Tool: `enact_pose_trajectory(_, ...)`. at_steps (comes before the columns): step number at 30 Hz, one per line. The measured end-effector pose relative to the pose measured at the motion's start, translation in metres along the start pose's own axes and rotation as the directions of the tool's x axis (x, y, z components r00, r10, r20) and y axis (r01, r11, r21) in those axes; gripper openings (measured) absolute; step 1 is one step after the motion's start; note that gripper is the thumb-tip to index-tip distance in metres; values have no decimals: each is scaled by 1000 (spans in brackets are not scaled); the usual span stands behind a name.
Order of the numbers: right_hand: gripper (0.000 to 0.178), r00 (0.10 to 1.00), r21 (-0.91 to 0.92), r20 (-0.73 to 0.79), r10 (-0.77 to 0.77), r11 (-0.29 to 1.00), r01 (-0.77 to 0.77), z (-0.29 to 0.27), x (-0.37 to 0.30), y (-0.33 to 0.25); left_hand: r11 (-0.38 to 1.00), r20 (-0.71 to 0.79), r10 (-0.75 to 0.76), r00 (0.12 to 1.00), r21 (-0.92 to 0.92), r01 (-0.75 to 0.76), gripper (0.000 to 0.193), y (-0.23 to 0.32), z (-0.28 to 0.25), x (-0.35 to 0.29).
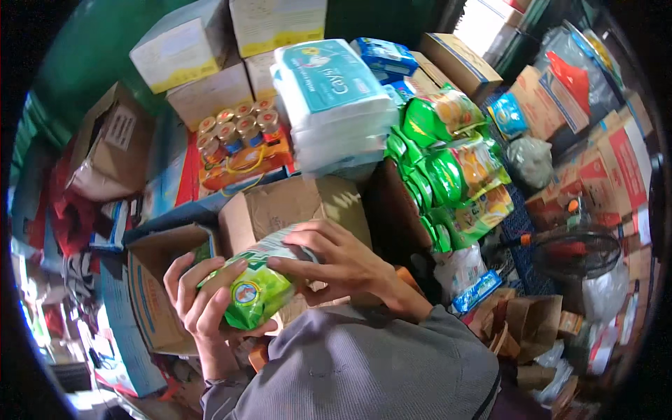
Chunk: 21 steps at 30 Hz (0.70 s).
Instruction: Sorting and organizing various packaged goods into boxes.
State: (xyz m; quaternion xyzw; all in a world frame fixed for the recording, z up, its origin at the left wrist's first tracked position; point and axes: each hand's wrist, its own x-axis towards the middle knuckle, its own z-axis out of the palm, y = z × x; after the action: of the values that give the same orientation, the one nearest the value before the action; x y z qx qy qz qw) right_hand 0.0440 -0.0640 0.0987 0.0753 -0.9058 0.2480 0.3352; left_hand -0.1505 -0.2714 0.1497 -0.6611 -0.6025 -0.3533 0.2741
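A green plastic packet with a silvery-white side is held up in front of my chest, above the cardboard boxes. My left hand wraps round it from the left, fingers curled over its upper edge and the thumb underneath. From the right, my right hand lies over its far end with bent fingers pressed on the wrapper. Just beneath is a closed brown carton. To the left stands an open cardboard box, with something green partly visible inside.
Beyond the carton are stacked white tissue packs and lidded jars on an orange box. Green pouches fill a box at the right, near a black fan. White-and-yellow cartons rise at the back.
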Motion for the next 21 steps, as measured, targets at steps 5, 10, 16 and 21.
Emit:
enact_pose_trajectory(5, 68, 915, 20, -402, 27, 1000, -20, -39, -51, 14, 974, -267, 14, 964, -212, -73, 120, 2, 47, 23)
enact_pose_trajectory(10, 78, 667, -548, -745, 19, 554, -627, -80, -138, -6, 692, -129, -172, 977, -721, 27, 109, 47, 114, 35)
enact_pose_trajectory(16, 95, 101, 196, -960, 261, 884, -424, -141, -142, -31, 529, 351, 180, 919, -822, 211, 75, 101, 170, 60)
enact_pose_trajectory(21, 87, -152, 374, -922, 356, 714, -592, -165, -170, -38, 751, 316, 412, 855, -649, -122, 60, 123, 217, 80)
